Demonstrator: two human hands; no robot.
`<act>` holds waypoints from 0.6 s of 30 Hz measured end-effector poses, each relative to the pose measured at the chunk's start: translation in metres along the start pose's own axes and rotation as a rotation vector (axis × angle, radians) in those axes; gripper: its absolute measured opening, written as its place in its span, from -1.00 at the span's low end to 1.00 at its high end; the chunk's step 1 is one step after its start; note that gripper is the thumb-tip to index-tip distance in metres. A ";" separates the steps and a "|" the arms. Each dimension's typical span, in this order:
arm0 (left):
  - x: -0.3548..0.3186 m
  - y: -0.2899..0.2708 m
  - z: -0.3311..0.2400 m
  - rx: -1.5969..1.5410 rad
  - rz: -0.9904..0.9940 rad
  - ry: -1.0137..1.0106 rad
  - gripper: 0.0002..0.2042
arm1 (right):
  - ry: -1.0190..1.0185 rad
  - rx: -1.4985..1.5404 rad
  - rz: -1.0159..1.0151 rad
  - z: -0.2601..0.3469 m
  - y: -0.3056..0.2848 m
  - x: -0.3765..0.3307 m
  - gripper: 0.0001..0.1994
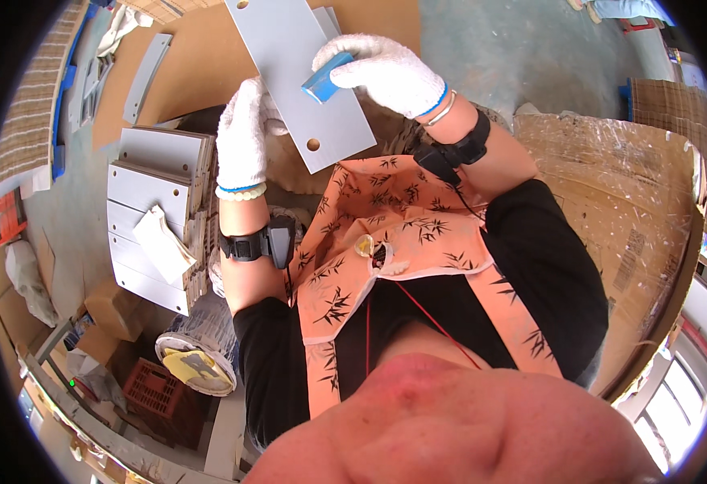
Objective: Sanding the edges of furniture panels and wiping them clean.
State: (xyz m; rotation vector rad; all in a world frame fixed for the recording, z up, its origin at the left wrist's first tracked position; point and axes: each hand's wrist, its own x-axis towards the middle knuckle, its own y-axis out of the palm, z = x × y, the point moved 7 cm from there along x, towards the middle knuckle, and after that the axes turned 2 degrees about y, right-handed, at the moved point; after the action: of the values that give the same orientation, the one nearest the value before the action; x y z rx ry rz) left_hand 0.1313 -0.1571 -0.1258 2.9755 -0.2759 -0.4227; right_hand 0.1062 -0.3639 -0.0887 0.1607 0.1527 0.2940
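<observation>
A broad, scuffed brown cardboard sheet (611, 210) spreads to the right of a person at work in a black short-sleeved top (547, 274) and a peach-coloured apron with a black bamboo-leaf print (430, 222). A smooth brown board (192, 93) lies ahead, bearing a narrow, curved grey strip with holes (145, 78).

At the person's left rises a layered stack of flat grey panels with holes near their corners (148, 189). A long, flat grey panel with a round hole near each end (285, 68) slants in front of the person, its near end above the apron's upper edge. Part of another grey piece (327, 22) shows behind it.

Lower left, a red-brown slatted plastic crate (156, 391) sits near a wrapped cylindrical container with a yellow patch on its end (200, 359).

The left hand, in a white knitted glove (243, 133), is partly closed at the panel's left edge, holding it; some of its fingers are hidden. The right hand, gloved to match (386, 77), is curled, thumb and fingers closed around a small, blue rectangular block (325, 78) over the panel's face. Whether block and panel touch cannot be told from this angle.

A crumpled white cloth (162, 242) rests on the stack. Black strapped devices (269, 242) circle both forearms, with a white beaded bracelet (241, 194) at the left wrist and a pale bangle (440, 109) at the right.
</observation>
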 end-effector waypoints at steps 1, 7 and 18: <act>-0.001 0.002 0.003 0.002 0.043 -0.059 -0.68 | -0.008 0.010 -0.004 0.001 0.000 -0.001 -0.75; -0.005 0.017 -0.005 0.028 0.112 -0.001 -0.84 | -0.093 0.166 0.035 -0.005 -0.005 0.003 -0.70; 0.000 0.011 -0.015 -0.083 -0.052 0.132 -0.92 | 0.039 0.918 0.192 -0.017 -0.009 0.010 -0.70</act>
State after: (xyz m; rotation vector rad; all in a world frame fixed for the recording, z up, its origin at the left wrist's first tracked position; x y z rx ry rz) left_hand 0.1341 -0.1659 -0.1097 2.9176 -0.1639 -0.2351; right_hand 0.1157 -0.3671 -0.1081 1.0846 0.3043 0.4023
